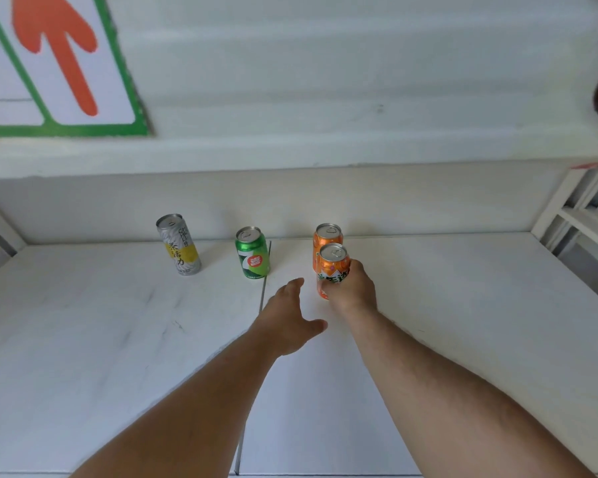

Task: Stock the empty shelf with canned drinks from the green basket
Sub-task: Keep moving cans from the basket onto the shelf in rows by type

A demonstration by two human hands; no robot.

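Note:
Along the back of the white shelf (118,322) stand a tall silver and yellow can (180,244), a green can (252,252) and an orange can (326,236). My right hand (354,288) grips a second orange can (332,267) upright, directly in front of the first one, its base at or just above the shelf surface. My left hand (287,319) hovers over the shelf with fingers straight and thumb spread, holding nothing, just left of the held can. The green basket is out of view.
A sign with a green border and orange arrow (59,60) hangs on the wall above left. White shelf frame posts (567,215) stand at the right. A seam (261,305) runs down the shelf's middle.

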